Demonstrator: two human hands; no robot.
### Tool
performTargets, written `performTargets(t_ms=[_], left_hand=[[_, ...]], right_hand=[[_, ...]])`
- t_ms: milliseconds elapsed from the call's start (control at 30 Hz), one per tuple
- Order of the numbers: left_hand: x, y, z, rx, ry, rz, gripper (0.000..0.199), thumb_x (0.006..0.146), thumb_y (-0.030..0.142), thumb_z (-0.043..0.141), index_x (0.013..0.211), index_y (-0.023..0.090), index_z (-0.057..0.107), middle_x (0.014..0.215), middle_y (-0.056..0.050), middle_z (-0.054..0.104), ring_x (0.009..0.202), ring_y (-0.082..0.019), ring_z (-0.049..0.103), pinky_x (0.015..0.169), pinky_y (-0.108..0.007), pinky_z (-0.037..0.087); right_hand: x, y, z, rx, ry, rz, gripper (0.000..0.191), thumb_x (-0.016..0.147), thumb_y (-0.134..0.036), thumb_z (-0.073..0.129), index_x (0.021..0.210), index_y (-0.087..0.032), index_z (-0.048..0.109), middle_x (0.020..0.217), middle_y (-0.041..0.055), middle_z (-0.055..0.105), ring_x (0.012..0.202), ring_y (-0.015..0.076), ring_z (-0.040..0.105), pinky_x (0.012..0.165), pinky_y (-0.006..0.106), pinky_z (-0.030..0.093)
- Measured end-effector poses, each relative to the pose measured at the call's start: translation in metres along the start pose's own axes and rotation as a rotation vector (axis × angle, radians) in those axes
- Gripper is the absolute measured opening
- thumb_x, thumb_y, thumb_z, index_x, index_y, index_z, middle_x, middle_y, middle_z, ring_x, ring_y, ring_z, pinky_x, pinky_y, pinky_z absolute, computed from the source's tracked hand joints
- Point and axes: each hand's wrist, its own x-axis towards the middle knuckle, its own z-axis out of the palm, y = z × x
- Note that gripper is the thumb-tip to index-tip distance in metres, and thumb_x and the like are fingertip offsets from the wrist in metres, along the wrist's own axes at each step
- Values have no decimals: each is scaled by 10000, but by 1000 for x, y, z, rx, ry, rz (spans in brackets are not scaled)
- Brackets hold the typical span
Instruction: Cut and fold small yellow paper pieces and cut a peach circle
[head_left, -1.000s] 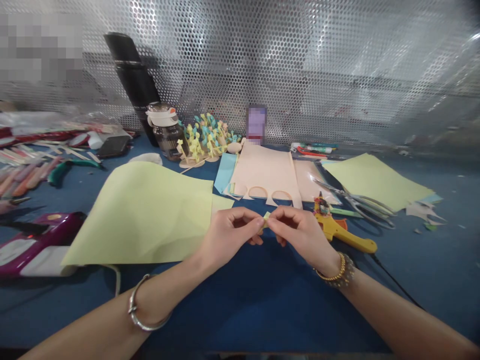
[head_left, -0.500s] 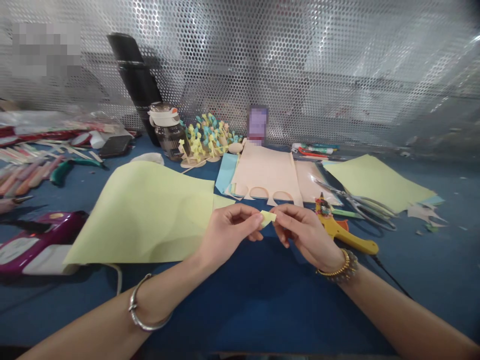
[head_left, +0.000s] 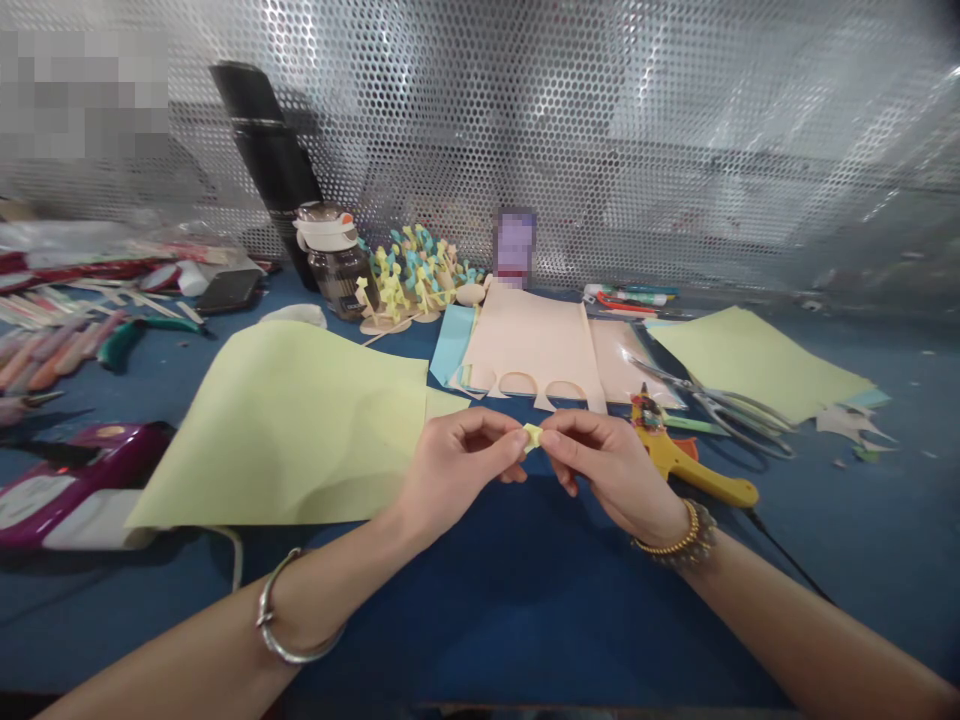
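Two bare hands meet at the middle of our blue table [head_left: 525, 610], and we take the small yellow paper piece [head_left: 532, 436] between them as the centre of the dial, with twelve towards the perforated metal wall [head_left: 570, 130]; the left hand [head_left: 459, 458], at nine, is closed to a pinch, thumb and forefinger nipping one end of the piece, its other fingers curled; the right hand [head_left: 606, 458], at three, is likewise drawn into a pinch on the opposite end, its lower fingers loosely bent.

We see a silver bangle [head_left: 270, 605] on the left wrist towards eight and beaded bracelets [head_left: 694, 535] on the right wrist at four; just beyond the right hand, near three, lies a yellow glue gun [head_left: 705, 477], with scissors [head_left: 742, 408] between two and three; at nine spreads a large yellow-green sheet [head_left: 300, 430], its far edge curving up, beside a purple device [head_left: 131, 455] farther out; at twelve we find a peach sheet [head_left: 532, 335] with rounded cut-outs along its near edge; at eleven stands a cluster of small paper shapes on sticks [head_left: 420, 270]; at ten, a dark jar [head_left: 337, 282] with a white lid.
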Motion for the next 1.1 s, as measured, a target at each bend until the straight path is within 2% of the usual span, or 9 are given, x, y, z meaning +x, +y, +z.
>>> performTargets(t_ms=[500,700,800,1100], left_hand=[[0,-2,-1,-20,-17,1,177,758,314,692,734,143,653,575,17,640,505,-86,610,522,-179,500],[0,-2,1,-66,-55,-6,206,802,326,636,721,139,666,598,8,637,536,-96,625,544,-192,511],[0,-3,1,-61,-52,-21,188,778,326,670,750,141,672,620,7,648,541,-95,628,540,-188,510],[1,-2,1,-67,-22,-33,208,767,327,685,714,129,650,565,8,631,508,-84,595,523,-178,488]], right_hand=[[0,1,-1,-138,29,-76,172,795,-341,678,751,-175,661,539,-55,521,437,62,474,418,199,406],[-1,-2,-1,-204,89,-92,187,788,-345,678,723,-175,638,531,-56,518,440,64,464,421,198,400],[-1,-3,1,-227,114,-97,179,779,-327,684,707,-171,635,544,-51,528,439,61,464,415,194,398],[-1,2,-1,-113,50,-58,243,834,-392,622,738,-169,647,523,-45,514,441,72,477,420,204,411]])
